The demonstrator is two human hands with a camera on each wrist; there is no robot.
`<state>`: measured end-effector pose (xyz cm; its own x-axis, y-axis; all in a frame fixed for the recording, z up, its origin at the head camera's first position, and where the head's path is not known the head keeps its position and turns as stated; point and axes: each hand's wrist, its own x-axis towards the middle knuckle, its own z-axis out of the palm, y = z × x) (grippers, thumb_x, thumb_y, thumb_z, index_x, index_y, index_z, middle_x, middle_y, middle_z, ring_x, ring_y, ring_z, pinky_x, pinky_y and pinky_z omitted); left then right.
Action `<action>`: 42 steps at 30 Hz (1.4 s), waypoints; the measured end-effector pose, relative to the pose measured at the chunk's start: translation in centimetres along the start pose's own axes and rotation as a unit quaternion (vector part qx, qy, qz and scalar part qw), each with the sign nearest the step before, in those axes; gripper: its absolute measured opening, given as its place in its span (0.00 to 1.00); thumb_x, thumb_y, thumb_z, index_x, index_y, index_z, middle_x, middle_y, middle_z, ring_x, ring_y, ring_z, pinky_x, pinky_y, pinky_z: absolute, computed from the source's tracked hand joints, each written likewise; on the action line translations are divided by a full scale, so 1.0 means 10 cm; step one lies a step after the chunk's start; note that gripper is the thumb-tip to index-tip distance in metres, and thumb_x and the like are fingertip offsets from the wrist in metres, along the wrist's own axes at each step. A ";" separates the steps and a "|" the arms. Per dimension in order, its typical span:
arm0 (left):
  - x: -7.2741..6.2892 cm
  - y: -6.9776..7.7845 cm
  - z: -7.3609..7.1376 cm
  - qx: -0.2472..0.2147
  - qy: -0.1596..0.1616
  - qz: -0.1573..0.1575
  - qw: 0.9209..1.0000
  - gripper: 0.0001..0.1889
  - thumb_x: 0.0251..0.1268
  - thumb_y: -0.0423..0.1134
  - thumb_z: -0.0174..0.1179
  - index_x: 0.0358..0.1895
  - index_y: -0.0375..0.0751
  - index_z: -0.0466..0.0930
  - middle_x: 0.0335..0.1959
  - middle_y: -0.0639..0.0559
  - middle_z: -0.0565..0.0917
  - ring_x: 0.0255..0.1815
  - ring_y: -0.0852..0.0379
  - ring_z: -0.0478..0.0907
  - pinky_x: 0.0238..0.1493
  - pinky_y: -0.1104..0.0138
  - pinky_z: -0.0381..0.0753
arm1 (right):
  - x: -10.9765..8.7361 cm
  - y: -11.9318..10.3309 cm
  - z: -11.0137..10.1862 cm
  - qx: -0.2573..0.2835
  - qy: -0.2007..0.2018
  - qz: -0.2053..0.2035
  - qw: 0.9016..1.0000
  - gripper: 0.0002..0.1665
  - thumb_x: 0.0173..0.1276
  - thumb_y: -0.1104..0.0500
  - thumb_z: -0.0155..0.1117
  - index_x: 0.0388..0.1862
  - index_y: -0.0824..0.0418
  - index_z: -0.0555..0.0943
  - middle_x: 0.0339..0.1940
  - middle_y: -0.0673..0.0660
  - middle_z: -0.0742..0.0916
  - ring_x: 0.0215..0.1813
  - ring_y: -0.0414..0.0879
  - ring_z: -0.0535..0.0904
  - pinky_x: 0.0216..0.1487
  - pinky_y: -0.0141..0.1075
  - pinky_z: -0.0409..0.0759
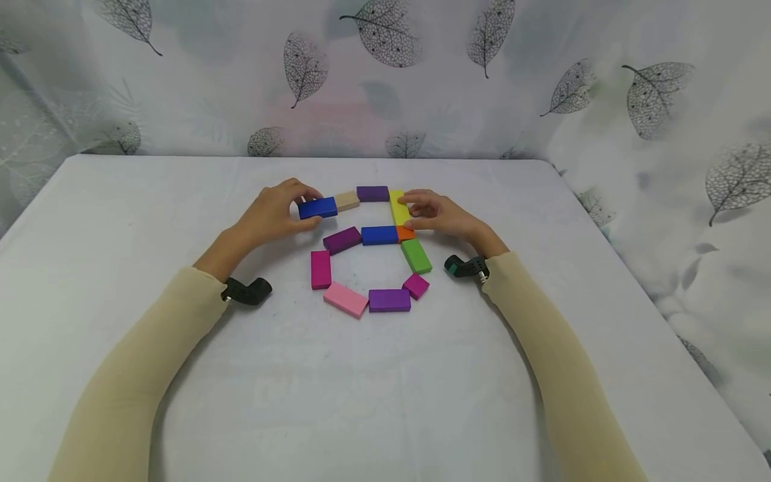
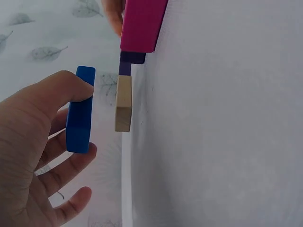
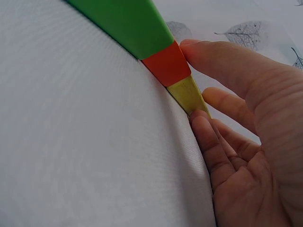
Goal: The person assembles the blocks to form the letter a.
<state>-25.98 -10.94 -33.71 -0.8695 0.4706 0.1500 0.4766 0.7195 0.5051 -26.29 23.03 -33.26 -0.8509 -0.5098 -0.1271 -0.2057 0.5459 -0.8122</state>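
Observation:
My left hand (image 1: 274, 213) pinches a blue block (image 1: 317, 207) between thumb and fingers. The left wrist view has this block (image 2: 81, 111) apart from the plain wooden-coloured block (image 2: 123, 104), which stands on the table. At the right of the block outline, my right hand (image 1: 442, 215) holds the yellow block (image 1: 398, 209) with curled fingers. Its thumb (image 3: 189, 43) lies against the orange block (image 3: 169, 65) in the right wrist view. A purple block (image 1: 372, 194) sits between the wooden-coloured and yellow ones. A second blue block (image 1: 379, 235) meets the orange one.
Below, a loop continues with a green block (image 1: 416, 256), a small magenta block (image 1: 415, 286), a purple block (image 1: 389, 300), a pink block (image 1: 346, 300), a magenta block (image 1: 321, 270) and a dark purple block (image 1: 342, 240). A white cloth covers the table (image 1: 373, 402); leaf-patterned fabric (image 1: 211, 87) hangs behind.

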 end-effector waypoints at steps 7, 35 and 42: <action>-0.03 0.18 0.03 0.015 0.001 0.028 0.999 0.23 0.60 0.43 0.67 0.58 0.40 0.78 0.50 0.43 0.79 0.53 0.46 0.75 0.59 0.47 0.67 | -0.02 -0.01 -0.01 0.002 -0.003 0.004 1.000 0.33 0.67 0.63 0.65 0.69 0.68 0.68 0.75 0.62 0.63 0.64 0.57 0.70 0.71 0.47 0.65; -0.06 1.01 0.07 0.057 -0.036 0.170 0.983 0.21 0.61 0.47 0.64 0.55 0.43 0.80 0.50 0.47 0.81 0.53 0.51 0.74 0.56 0.52 0.70 | 0.15 0.40 -0.03 0.007 0.006 -0.009 1.000 0.32 0.66 0.60 0.67 0.69 0.61 0.71 0.75 0.56 0.65 0.63 0.54 0.71 0.70 0.47 0.66; -0.08 1.16 0.12 0.055 -0.027 0.216 0.975 0.20 0.59 0.47 0.65 0.54 0.44 0.81 0.49 0.47 0.81 0.53 0.50 0.74 0.55 0.52 0.71 | 0.15 0.41 -0.03 0.007 0.008 -0.022 1.000 0.33 0.66 0.61 0.67 0.69 0.62 0.71 0.74 0.56 0.66 0.62 0.53 0.72 0.69 0.46 0.67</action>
<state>-19.61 -2.39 -29.01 -0.5785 0.7655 0.2817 0.8098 0.4976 0.3108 -28.55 24.70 -36.56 -0.8488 -0.5224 -0.0811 -0.2375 0.5139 -0.8243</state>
